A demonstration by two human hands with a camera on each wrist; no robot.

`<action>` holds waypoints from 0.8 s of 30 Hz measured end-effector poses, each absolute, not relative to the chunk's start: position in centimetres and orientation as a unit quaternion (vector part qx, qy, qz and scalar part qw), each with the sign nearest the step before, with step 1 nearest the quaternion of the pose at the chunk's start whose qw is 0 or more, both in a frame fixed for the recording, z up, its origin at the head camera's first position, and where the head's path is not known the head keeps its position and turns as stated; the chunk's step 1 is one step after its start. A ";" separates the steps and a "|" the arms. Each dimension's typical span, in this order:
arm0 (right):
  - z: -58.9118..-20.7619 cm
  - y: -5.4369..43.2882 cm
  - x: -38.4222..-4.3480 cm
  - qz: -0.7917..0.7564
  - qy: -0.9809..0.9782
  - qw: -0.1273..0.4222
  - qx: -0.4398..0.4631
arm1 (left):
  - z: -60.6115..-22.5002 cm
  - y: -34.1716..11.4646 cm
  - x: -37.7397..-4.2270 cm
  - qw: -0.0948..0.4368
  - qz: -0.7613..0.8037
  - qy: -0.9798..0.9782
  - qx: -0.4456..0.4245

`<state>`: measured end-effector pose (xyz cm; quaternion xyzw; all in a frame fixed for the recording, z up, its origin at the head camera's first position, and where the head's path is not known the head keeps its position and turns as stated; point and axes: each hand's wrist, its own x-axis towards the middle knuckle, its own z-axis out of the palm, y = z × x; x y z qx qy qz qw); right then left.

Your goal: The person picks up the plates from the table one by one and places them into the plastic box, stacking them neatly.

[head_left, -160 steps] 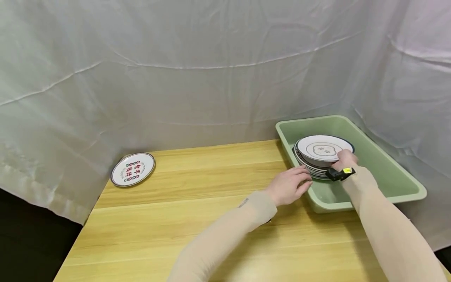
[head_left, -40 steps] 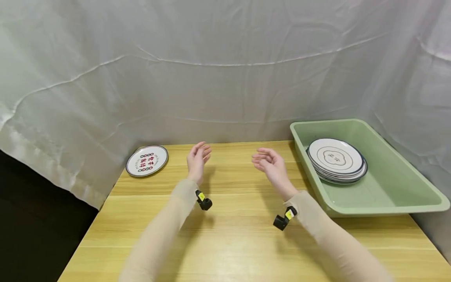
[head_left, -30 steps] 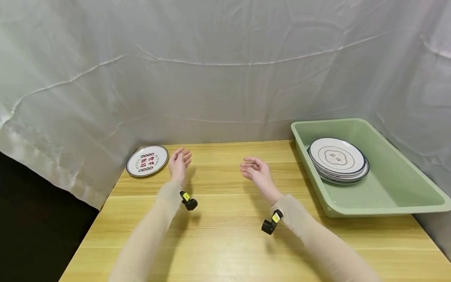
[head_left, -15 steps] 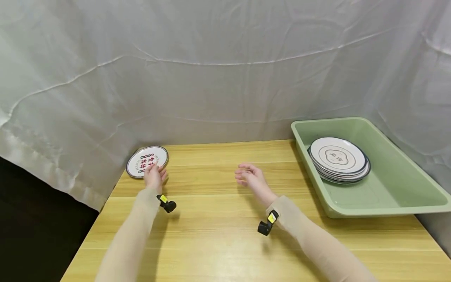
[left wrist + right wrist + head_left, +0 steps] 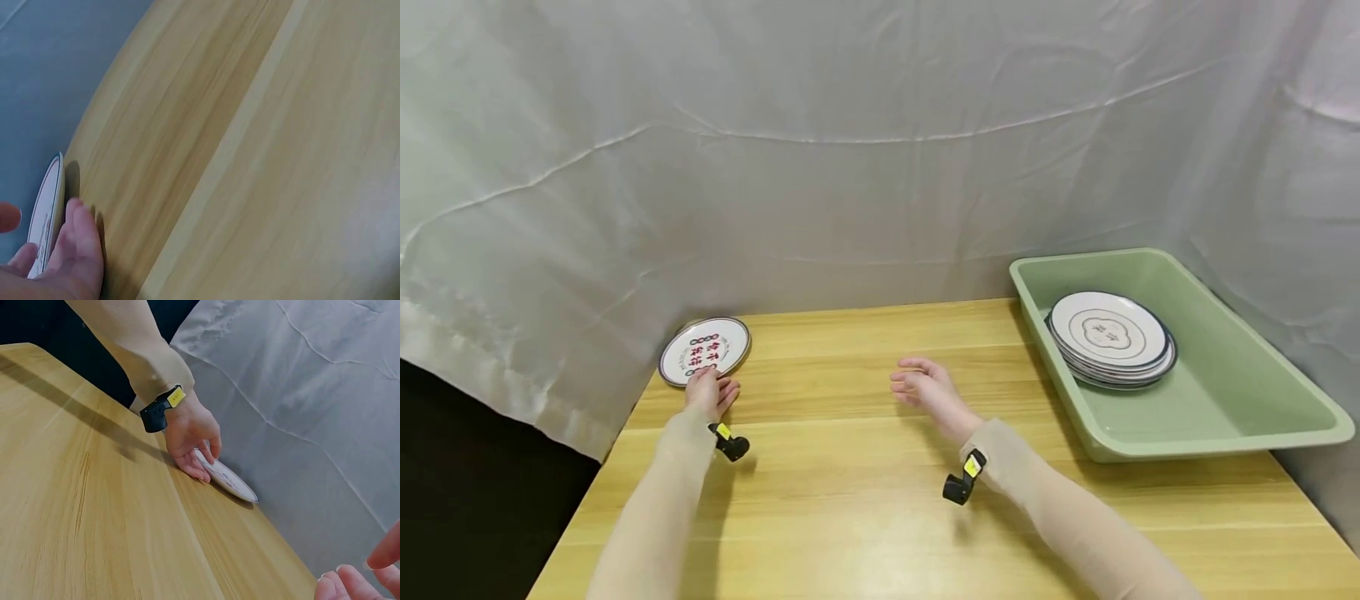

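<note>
A white plate (image 5: 730,332) with red characters and a dark rim lies at the table's back left corner. My left hand (image 5: 709,393) is at its near edge. In the right wrist view, the left thumb is over the plate (image 5: 230,480) and the fingers are low beside its rim; no firm grip shows. The left wrist view has the left fingers (image 5: 80,240) extended along the plate's side. My right hand (image 5: 931,393) hovers over the middle of the table, fingers loosely bent, holding nothing. A stack of white plates (image 5: 1108,333) sits inside a green tub (image 5: 1217,433).
The tub stands on the right of the wooden table (image 5: 850,500). A grey curtain (image 5: 850,208) hangs along the back and sides. Beyond the table's left edge is a dark area. Each wrist wears a small black camera.
Earlier my right hand was at the stacked plates in the tub. Both hands then came over the table, and my left hand moved left to the plate. My right hand drifted slightly left.
</note>
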<state>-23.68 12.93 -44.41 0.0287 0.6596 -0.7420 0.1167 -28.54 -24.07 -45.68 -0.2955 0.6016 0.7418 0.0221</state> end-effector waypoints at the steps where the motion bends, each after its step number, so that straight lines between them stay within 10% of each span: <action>1: -44.4 12.9 -23.7 -0.741 0.660 0.118 0.030 | -45.6 -24.3 -28.6 0.028 0.742 0.601 -0.295; 24: -43.9 12.9 -23.6 -0.738 0.661 0.134 0.032 | -45.3 -25.6 -29.3 0.085 0.767 0.555 -0.311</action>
